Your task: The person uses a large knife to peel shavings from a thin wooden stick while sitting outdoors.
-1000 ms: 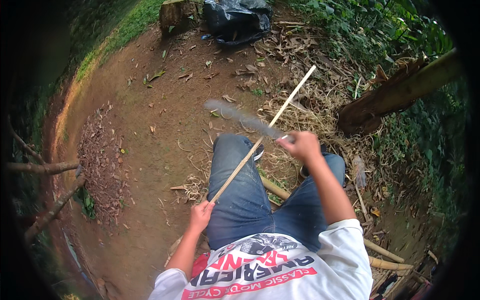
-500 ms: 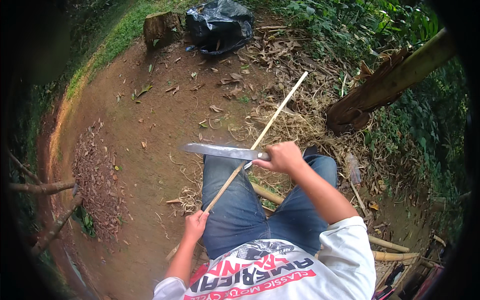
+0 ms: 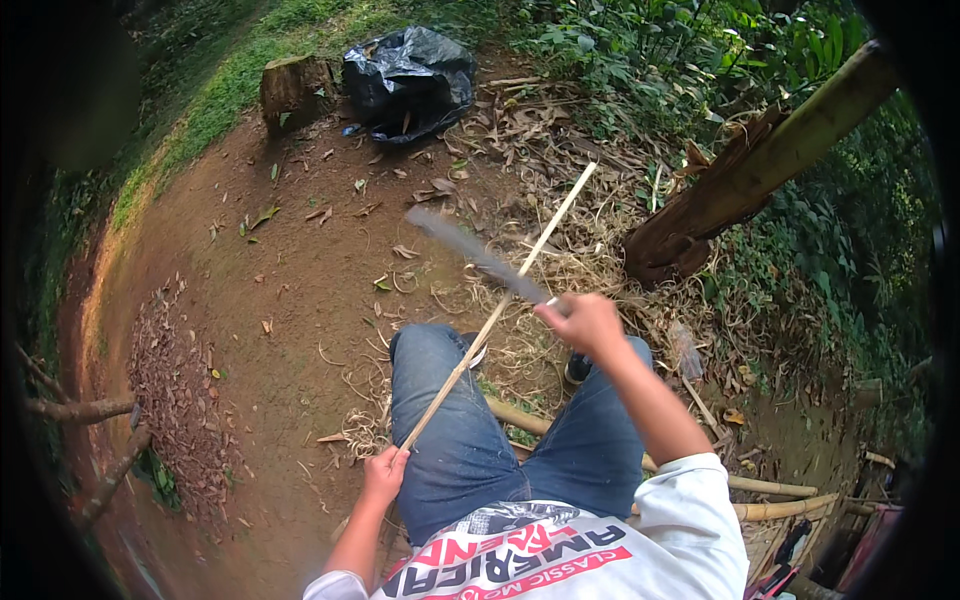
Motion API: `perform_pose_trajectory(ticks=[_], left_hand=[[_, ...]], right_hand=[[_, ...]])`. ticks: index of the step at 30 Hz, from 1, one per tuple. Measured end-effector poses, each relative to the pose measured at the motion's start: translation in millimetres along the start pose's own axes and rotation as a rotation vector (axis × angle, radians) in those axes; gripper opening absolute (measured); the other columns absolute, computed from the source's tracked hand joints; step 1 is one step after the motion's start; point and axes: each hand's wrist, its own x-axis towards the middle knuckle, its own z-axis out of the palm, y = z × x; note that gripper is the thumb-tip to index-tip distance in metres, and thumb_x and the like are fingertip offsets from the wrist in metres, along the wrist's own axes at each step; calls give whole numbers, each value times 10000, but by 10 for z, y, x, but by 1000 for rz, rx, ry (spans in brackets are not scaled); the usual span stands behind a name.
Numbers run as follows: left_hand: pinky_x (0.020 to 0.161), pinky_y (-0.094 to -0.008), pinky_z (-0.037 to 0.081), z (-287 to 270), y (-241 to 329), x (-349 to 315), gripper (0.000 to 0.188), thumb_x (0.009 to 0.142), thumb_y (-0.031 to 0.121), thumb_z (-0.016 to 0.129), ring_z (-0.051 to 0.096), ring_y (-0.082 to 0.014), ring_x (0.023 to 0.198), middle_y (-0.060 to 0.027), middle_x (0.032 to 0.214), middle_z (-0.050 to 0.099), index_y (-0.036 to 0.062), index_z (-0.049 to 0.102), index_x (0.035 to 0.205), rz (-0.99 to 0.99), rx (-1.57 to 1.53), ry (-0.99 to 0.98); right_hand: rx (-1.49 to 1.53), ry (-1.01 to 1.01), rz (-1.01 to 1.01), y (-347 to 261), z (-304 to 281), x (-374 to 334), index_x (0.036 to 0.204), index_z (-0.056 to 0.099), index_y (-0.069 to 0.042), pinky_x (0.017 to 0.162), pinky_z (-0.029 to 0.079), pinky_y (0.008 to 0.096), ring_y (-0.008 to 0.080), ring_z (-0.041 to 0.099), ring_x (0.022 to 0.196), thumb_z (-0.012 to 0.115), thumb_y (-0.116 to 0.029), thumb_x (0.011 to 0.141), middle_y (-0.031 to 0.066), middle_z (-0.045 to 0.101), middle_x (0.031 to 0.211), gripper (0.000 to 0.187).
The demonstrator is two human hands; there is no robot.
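Left hand (image 3: 382,476) grips the bamboo strip (image 3: 485,331) toward 1 o'clock, perhaps to steady it; right hand (image 3: 587,325) grasps the machete (image 3: 475,253).

Soft, diffuse daylight falls on the ground (image 3: 300,300), leaving faint shadows; glare whitens the bag (image 3: 410,85) between eleven and twelve o'clock. Blur smears the knife (image 3: 480,256) near the centre. Edges bend toward the black rim, and leaves (image 3: 840,270) around three o'clock look dim.

A black plastic bag (image 3: 415,80) lies just beside a tree stump (image 3: 293,95). Dry leaves (image 3: 172,375) litter the ground (image 3: 285,230) at left; a thick trunk (image 3: 775,165) leans at right.
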Motion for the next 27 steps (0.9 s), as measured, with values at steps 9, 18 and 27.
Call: perform_pose_trajectory(ticks=[9, 18, 27], left_hand=[[439, -354, 330, -81, -161, -151, 353, 917, 251, 633, 366, -194, 426, -137, 494, 388, 2, 532, 687, 3, 30, 81], [514, -319, 333, 119, -469, 154, 403, 966, 310, 555, 342, -114, 582, -47, 587, 347, 2, 497, 714, 34, -77, -12], [498, -278, 295, -164, -327, -35, 351, 922, 214, 625, 347, -72, 571, 33, 571, 385, 11, 493, 669, -105, -109, -73]], right_hand=[[-160, -48, -82, 233, 241, 448, 728, 721, -132, 608, 534, 384, 245, 656, 609, 538, -756, 777, 100, 644, 617, 652], [-9, 122, 389, 657, -566, -54, 831, 715, 17, 791, 519, 470, 387, 669, 849, 506, -722, 817, 239, 683, 847, 768], [515, 74, 471, 73, 673, -864, 995, 623, 58, 795, 523, 422, 363, 670, 878, 639, -658, 766, 255, 670, 889, 752]])
